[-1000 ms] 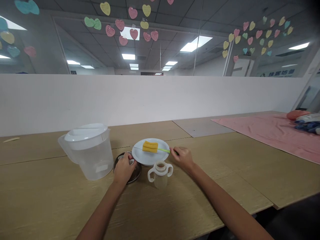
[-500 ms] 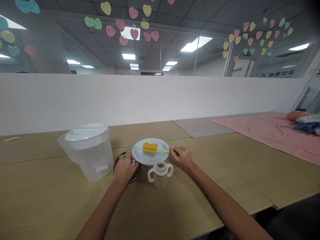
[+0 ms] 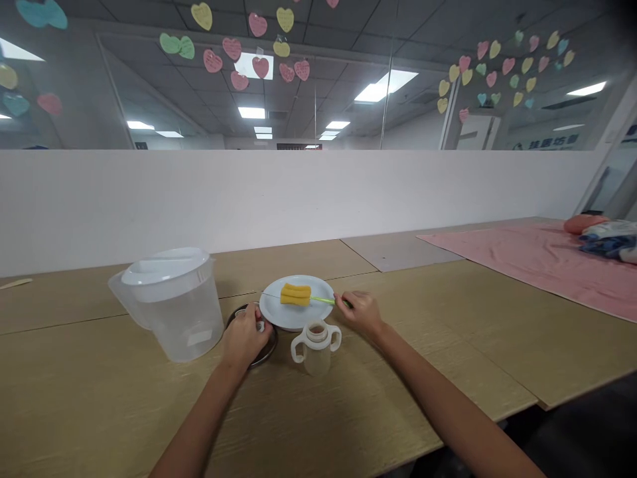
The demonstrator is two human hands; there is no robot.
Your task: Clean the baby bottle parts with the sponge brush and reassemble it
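Note:
My left hand (image 3: 247, 335) is closed, fingertips pinched at a small whitish part (image 3: 260, 326) over a dark round dish (image 3: 263, 355). The hand hides most of that part and much of the dish. My right hand (image 3: 359, 311) is closed around the end of a thin bright green stick (image 3: 323, 300) at the plate's right edge. The stick reaches left to a yellow sponge (image 3: 295, 295), which lies on a white plate (image 3: 279, 315). A thin line shows on the sponge's other side. Between my hands, nearer me, stands an uncapped two-handled bottle (image 3: 317, 355).
A translucent lidded pitcher (image 3: 182, 318) stands left of the dish. On the right, a pink cloth (image 3: 527, 265) covers the table, with bundled fabric (image 3: 610, 239) on it. A white wall (image 3: 298, 199) borders the back. The table's front edge runs along the lower right.
The view has shifted slightly, moving everything a little left in the picture. Both hands keep their places and grips relative to the plate and dish.

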